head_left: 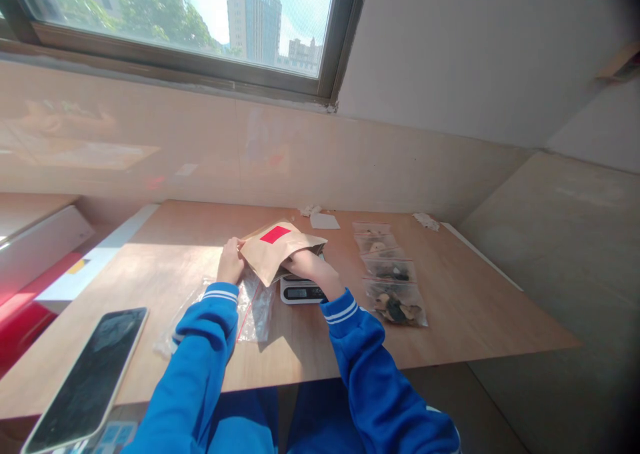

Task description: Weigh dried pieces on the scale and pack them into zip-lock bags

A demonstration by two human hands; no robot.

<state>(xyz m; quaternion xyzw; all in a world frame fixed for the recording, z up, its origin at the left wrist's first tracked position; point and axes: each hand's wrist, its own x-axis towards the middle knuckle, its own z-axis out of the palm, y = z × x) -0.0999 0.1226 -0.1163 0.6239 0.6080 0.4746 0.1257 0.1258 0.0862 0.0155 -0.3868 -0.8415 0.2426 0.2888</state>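
A brown paper bag (pixel 264 253) with a red label is tilted over a small digital scale (pixel 301 294). At the bag's left edge, my left hand (pixel 230 262) is closed on the paper. My right hand (pixel 315 269) reaches into the bag's open end on the right; its fingers are hidden inside, and so is whatever they touch. Most of the scale's top is covered by the bag and my hand, while its display shows at the front. Clear plastic zip bags (pixel 256 314) lie on the table beneath my left wrist.
Several filled zip bags (pixel 395 304) with dark and tan dried pieces form a column at right. A large phone or tablet (pixel 90 381) lies front left. White paper (pixel 325 221) and crumpled tissue (pixel 426 221) are near the back wall. The table (pixel 480 314) ends close before my lap.
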